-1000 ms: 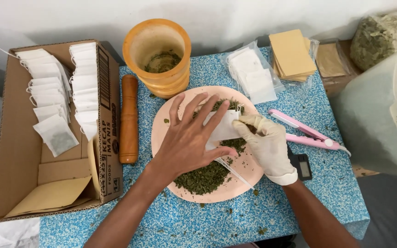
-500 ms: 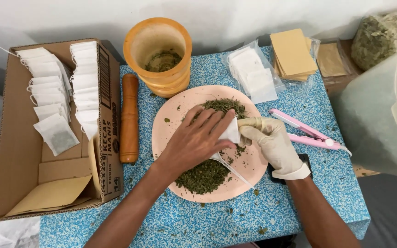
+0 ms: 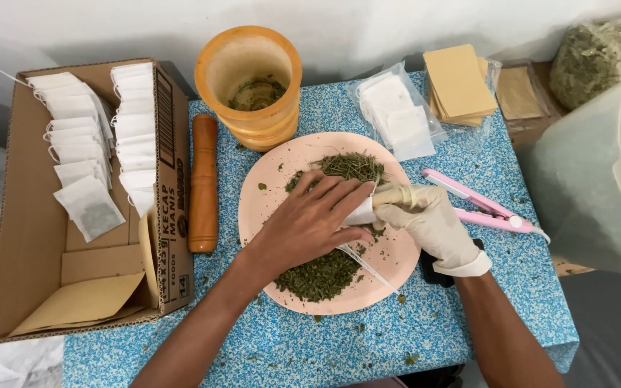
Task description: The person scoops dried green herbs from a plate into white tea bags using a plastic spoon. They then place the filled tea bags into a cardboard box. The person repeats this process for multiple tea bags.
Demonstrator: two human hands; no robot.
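— Two hands over the pink plate [image 3: 282, 169]?
— Yes. Left hand [image 3: 309, 224] bare, fingers spread flat on the dried green herb [image 3: 321, 276]. Right hand [image 3: 433, 224] gloved, closed around a small white filter bag [image 3: 362, 212].
— Lie of the bag?
— Between both hands, long axis left to right, mouth toward the left fingertips. Equally close to each.
— Edges?
— Orange mortar [image 3: 256, 82] just beyond the plate, wooden pestle [image 3: 203, 183] left, pink sealer [image 3: 479, 208] right. Cardboard box [image 3: 30, 244] of filled bags at the worktop's [image 3: 267, 345] left edge. Open room nearer the body.
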